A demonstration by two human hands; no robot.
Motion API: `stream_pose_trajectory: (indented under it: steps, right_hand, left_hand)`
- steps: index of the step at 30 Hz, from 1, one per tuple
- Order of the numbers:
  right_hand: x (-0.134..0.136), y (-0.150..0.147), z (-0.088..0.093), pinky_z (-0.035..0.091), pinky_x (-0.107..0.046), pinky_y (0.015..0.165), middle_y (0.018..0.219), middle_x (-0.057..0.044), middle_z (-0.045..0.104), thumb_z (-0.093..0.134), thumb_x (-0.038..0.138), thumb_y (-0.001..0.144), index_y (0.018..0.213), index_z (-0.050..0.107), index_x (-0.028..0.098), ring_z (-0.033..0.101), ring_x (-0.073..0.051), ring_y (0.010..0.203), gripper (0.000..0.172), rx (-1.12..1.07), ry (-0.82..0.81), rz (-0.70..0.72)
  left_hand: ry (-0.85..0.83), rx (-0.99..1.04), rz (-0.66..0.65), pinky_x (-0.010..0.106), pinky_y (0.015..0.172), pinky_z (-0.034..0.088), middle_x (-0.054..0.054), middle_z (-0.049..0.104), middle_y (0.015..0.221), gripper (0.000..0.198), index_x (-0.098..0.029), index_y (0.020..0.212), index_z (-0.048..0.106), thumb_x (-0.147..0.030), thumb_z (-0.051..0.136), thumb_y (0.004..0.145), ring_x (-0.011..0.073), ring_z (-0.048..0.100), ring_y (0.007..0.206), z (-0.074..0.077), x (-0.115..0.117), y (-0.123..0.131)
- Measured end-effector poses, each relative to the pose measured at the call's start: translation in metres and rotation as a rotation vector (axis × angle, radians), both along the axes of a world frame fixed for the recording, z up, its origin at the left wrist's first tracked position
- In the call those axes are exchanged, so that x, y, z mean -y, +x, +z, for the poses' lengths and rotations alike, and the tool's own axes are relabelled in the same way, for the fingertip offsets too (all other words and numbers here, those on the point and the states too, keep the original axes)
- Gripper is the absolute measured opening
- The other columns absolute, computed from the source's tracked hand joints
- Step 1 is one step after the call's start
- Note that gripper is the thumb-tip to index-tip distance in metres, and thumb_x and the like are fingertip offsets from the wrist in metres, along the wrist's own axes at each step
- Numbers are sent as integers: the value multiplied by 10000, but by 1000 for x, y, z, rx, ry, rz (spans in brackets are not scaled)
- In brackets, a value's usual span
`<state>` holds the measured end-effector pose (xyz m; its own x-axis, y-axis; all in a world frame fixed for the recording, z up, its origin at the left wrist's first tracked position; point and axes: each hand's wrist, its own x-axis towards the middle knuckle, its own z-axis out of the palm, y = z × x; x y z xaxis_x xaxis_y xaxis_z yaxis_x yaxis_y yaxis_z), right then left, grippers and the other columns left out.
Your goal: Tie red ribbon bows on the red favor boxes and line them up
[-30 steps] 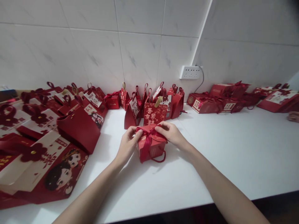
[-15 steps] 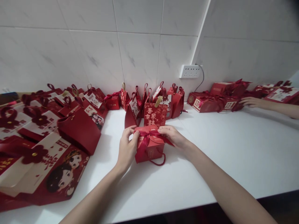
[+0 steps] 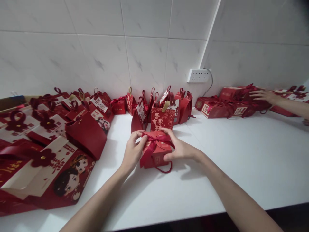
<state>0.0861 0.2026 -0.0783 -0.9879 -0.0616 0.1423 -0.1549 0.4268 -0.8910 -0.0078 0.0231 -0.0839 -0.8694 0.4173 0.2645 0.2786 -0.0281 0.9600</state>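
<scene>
A small red gift box point(image 3: 158, 158) stands on the white table in front of me, a dark red ribbon point(image 3: 156, 139) tied in a bow over its top. A twisted red cord handle point(image 3: 165, 169) hangs at its lower front. My left hand point(image 3: 135, 149) grips the box's upper left edge, thumb on the ribbon. Around the right side curves my right hand point(image 3: 181, 148), fingers at the top back and thumb against the front. Just behind it stands a patterned red gift bag point(image 3: 162, 118) with gold writing.
Many red and white gift boxes point(image 3: 85, 133) crowd the left side. Ribboned boxes point(image 3: 214, 108) are stacked at the right back, where another person's hand point(image 3: 263, 95) reaches over them. A white power strip point(image 3: 198, 76) is fixed to the tiled wall. The table's front edge point(image 3: 169, 223) runs below.
My right hand has let go of the ribbon end and moved round the box's right side. The left hand stays at its corner. The other person's hand has lifted higher over the stack.
</scene>
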Motion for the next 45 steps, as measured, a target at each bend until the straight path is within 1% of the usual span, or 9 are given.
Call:
stream_pose_trajectory:
  steps: [5, 11, 13, 22, 26, 30, 35, 42, 45]
  right_hand:
    - [12, -3, -8, 342, -478, 1072, 1447, -160, 266, 794, 364, 617, 1439, 81, 243, 354, -297, 1312, 1094, -133, 191, -104]
    - [17, -11, -21, 385, -499, 1038, 1379, -128, 277, 767, 342, 680, 1437, 86, 316, 343, -317, 1297, 1019, -674, 364, -234]
    - [17, -11, -21, 413, -494, 1016, 1374, -130, 257, 743, 350, 720, 1434, 58, 332, 346, -319, 1289, 990, -755, 378, -242]
    - [19, -11, -16, 422, -525, 1006, 1358, -125, 244, 750, 364, 716, 1425, 52, 359, 318, -340, 1292, 995, -892, 407, -236]
    - [17, -10, -16, 400, -535, 1015, 1343, -128, 275, 762, 389, 697, 1418, 48, 356, 331, -348, 1284, 1016, -865, 464, -246]
    - [17, -10, -14, 416, -506, 998, 1309, -141, 329, 773, 468, 665, 1417, 85, 309, 399, -336, 1229, 1032, -882, 452, -205]
    - [14, -10, -17, 433, -530, 968, 1291, -156, 367, 794, 546, 590, 1412, 86, 286, 442, -351, 1188, 1116, -813, 501, -224]
    - [10, -9, -21, 395, -529, 1019, 1354, -173, 362, 779, 538, 613, 1422, 95, 258, 394, -342, 1269, 1096, -604, 346, -200]
    - [13, -10, -13, 368, -505, 1048, 1388, -182, 345, 812, 513, 564, 1409, 144, 231, 393, -333, 1279, 1113, -499, 126, -255]
  left_hand:
    - [47, -232, 112, 286, 828, 459, 48, 544, 1019, 145, -189, 770, 545, -323, 562, 823, 169, 541, 966, 3, 3, 6]
    - [16, -1164, 154, 257, 687, 407, 5, 447, 805, 103, -222, 855, 626, -154, 653, 783, 124, 470, 755, -5, 10, 11]
    - [17, -1343, 144, 278, 667, 374, -5, 424, 743, 103, -226, 885, 649, -178, 656, 795, 120, 440, 694, -6, 11, 13]
    - [51, -1424, 156, 289, 660, 369, -7, 408, 696, 88, -214, 891, 664, -188, 641, 810, 122, 424, 670, 1, 14, 22]
    - [130, -1166, 170, 251, 640, 408, -9, 456, 739, 142, -233, 898, 639, -144, 650, 788, 116, 464, 698, -1, 12, 20]
    - [189, -565, 316, 239, 653, 425, -9, 511, 737, 69, -197, 786, 585, -251, 603, 825, 114, 497, 698, 4, 8, 12]
    - [119, 53, 97, 220, 548, 425, -2, 577, 723, 269, -173, 756, 560, -431, 633, 745, 112, 514, 614, 9, 4, 2]
    - [204, 268, 125, 207, 520, 407, -29, 507, 656, 253, -175, 706, 515, -423, 565, 709, 96, 489, 566, -5, 2, -17]
    - [167, 260, 177, 203, 506, 383, -37, 469, 613, 220, -172, 684, 503, -390, 524, 696, 90, 462, 531, -14, 3, -28]
